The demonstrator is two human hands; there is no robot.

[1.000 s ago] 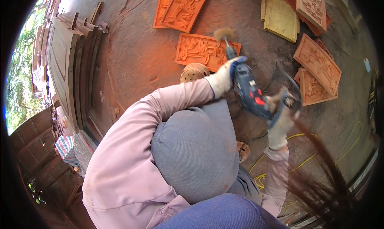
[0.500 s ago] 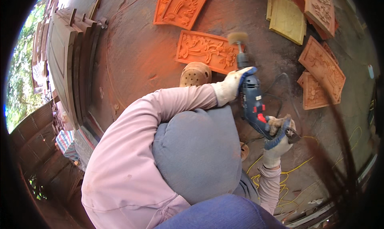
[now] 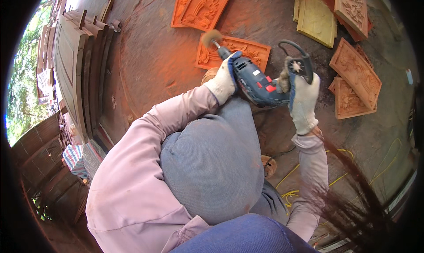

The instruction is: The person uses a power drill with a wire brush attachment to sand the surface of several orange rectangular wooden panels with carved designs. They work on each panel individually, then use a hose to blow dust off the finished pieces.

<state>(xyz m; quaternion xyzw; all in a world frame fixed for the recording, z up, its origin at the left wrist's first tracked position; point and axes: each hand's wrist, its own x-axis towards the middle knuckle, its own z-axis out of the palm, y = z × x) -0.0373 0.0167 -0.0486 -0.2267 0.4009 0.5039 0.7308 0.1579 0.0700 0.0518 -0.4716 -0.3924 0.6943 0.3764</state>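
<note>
**Both hands clamped on a drill above a carved panel**

With the drill (image 3: 252, 84) as clock centre, the left hand (image 3: 222, 81), gloved in white, wraps its front end at nine o'clock. The gloved right hand (image 3: 304, 96) grips its rear handle at three. A round tan brush (image 3: 212, 39) points toward half past ten, over the orange carved panel (image 3: 254, 50); whether they touch, I cannot tell. Two more carved panels (image 3: 204, 10) lie at eleven, a yellowish panel (image 3: 317, 21) between one and two, and a yellow cable (image 3: 290, 194) toward five.
</note>
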